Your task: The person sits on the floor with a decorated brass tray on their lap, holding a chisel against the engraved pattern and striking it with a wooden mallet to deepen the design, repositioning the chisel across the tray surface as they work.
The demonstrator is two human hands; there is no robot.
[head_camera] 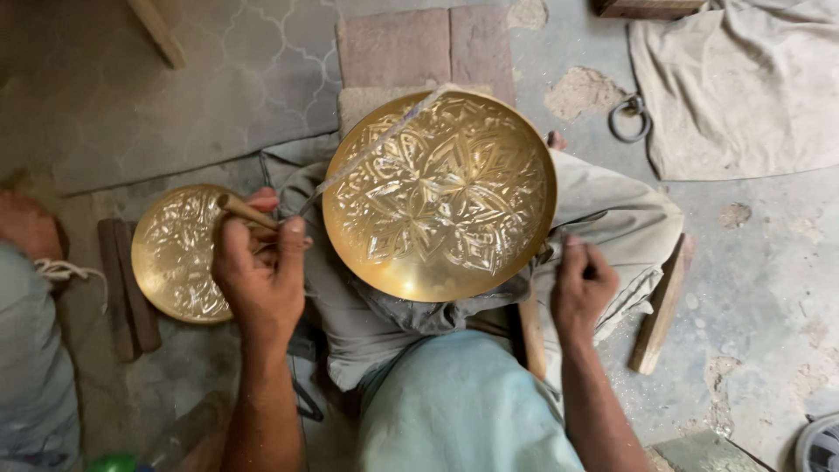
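Note:
A large round brass plate (440, 197) with an engraved flower pattern rests tilted on my lap, over grey cloth (612, 210). My left hand (260, 267) is closed around the wooden handle of a thin metal engraving tool (376, 144), whose long shaft lies across the plate's upper left rim. My right hand (581, 284) sits at the plate's lower right edge, its fingers curled and gripping the cloth beside the rim. A second, smaller engraved brass plate (175, 253) lies on the floor to the left, just behind my left hand.
A wooden block (127, 288) lies under the small plate and a wooden stick (662, 306) lies at right. A metal ring (631, 118) and a beige cloth (743, 83) are at the upper right. Another person's knee (31, 350) is at left.

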